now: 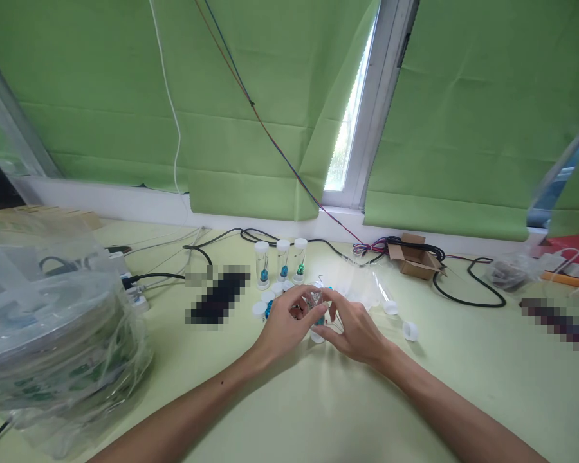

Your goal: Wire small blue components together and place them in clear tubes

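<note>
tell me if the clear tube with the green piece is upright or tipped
Upright: the clear tube stands on its white base, with its white cap on top.

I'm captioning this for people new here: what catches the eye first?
Wide green blinds fill the background. At lower centre, the left hand and right hand meet around a clear tube. A bulky plastic-wrapped bundle looms at the left edge.
</note>
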`<action>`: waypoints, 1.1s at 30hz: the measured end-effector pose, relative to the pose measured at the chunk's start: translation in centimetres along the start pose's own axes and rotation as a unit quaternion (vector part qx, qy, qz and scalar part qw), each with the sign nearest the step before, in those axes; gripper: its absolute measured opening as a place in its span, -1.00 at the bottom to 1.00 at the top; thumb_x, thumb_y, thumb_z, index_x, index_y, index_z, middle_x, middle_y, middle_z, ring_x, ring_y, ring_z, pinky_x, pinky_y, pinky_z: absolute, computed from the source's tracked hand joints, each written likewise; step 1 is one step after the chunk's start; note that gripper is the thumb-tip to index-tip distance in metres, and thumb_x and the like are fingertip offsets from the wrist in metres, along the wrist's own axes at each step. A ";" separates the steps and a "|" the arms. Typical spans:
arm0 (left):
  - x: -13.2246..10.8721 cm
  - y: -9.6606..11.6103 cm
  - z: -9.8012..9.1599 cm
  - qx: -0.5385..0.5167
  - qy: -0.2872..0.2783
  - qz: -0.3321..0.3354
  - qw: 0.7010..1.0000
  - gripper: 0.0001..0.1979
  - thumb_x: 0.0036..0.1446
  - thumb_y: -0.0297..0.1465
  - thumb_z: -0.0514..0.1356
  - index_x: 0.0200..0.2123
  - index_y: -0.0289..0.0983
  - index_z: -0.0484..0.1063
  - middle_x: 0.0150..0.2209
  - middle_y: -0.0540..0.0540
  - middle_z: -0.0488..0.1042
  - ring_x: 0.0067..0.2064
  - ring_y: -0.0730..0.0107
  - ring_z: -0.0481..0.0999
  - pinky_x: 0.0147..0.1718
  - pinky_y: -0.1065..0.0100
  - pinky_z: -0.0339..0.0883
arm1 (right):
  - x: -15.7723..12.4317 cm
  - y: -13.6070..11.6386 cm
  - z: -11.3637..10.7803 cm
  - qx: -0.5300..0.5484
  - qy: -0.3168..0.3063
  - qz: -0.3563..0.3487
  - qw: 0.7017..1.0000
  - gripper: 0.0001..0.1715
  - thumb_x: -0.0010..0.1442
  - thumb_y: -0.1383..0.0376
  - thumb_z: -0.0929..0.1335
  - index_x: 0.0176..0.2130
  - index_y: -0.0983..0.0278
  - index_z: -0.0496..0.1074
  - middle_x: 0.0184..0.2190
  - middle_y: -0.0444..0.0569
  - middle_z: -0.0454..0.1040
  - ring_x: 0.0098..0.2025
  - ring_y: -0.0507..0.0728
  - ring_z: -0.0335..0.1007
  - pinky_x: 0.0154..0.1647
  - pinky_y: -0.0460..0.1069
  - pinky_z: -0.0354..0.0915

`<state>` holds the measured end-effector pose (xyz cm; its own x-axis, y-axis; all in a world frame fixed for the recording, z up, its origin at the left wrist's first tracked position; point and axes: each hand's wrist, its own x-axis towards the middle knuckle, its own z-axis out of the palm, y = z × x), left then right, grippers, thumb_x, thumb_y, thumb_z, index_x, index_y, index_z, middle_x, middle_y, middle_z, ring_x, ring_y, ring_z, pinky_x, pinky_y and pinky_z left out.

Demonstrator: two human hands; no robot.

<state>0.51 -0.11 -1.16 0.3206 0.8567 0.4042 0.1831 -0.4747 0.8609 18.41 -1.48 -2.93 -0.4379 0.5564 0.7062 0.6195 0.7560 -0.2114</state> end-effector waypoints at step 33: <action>2.3 -2.9 -2.5 0.321 -0.071 0.146 0.933 -0.73 0.29 -0.29 0.04 -0.09 -0.20 0.48 -0.17 -0.14 0.52 -0.11 0.12 0.31 -0.05 0.08 0.22 | -0.1 -0.1 0.5 0.001 -0.017 0.091 0.996 -0.38 0.31 0.21 0.27 0.25 0.31 0.01 -0.49 -0.19 0.38 -0.61 0.01 0.25 -0.53 -0.09 0.22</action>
<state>-1.61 3.74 -2.01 0.5556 0.6583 0.5079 0.5734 -0.7457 0.3394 18.07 -1.43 -3.30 -0.3397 0.6951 0.6336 0.6894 0.6422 -0.3350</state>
